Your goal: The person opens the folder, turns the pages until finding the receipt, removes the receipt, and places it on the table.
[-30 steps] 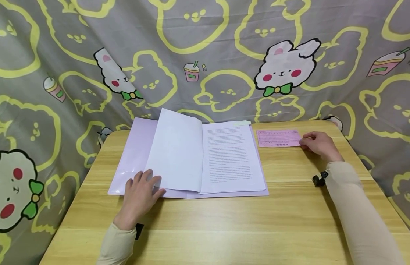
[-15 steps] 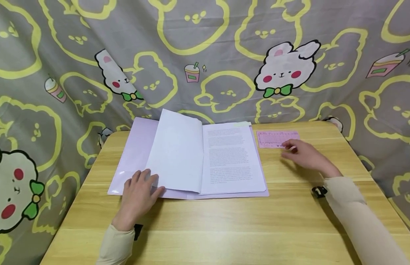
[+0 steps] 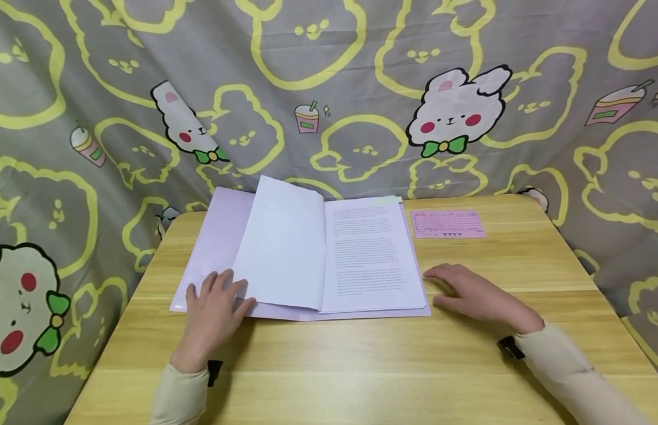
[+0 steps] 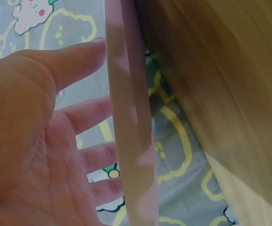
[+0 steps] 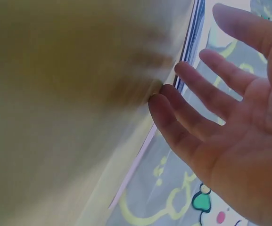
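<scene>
A lavender folder (image 3: 222,230) lies spread on the table with papers in it. Its left leaf, a blank white sheet (image 3: 286,248), is turned over; the right one is a printed page (image 3: 366,254). My left hand (image 3: 210,316) rests with fingers spread on the folder's lower left, by the white sheet's corner. My right hand (image 3: 477,295) is just beside the folder's right edge, fingers extended, holding nothing; whether the fingertips touch the folder is unclear. A pink printed slip (image 3: 448,224) lies flat beyond that hand, right of the folder.
A pale green tab (image 3: 387,200) sticks out at the printed page's top right corner. The wooden table (image 3: 334,372) runs back to a grey curtain (image 3: 360,88) with cartoon prints, which also hangs along both sides.
My right hand has let go of the pink slip's right edge and come left and nearer, to beside the folder. The slip lies almost where it was; my left hand has shifted slightly left.
</scene>
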A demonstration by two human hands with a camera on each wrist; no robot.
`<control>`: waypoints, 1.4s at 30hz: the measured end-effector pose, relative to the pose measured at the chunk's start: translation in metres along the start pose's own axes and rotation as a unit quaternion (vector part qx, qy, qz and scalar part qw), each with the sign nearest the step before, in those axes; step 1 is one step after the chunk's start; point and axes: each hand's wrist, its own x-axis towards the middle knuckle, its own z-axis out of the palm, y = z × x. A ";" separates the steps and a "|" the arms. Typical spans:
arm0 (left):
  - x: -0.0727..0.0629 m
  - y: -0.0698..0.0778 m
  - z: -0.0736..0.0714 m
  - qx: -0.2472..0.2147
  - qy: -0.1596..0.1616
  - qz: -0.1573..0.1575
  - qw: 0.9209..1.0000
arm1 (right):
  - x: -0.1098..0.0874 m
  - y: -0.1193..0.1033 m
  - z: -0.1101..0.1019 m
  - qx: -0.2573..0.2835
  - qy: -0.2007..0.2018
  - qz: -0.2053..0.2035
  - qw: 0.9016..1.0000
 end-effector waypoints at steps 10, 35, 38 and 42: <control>-0.004 -0.016 -0.010 -0.048 0.027 -0.023 0.998 | -0.018 -0.018 0.018 -0.034 -0.003 -0.038 0.999; -0.026 -0.032 -0.051 -0.215 0.166 -0.054 0.961 | -0.038 -0.028 0.018 -0.066 -0.029 -0.038 0.997; -0.028 -0.025 -0.057 -0.235 0.175 -0.051 0.955 | -0.039 -0.029 0.019 -0.065 -0.031 -0.038 0.997; -0.031 -0.013 -0.064 -0.270 0.186 -0.030 0.944 | -0.041 -0.030 0.018 -0.065 -0.033 -0.035 0.997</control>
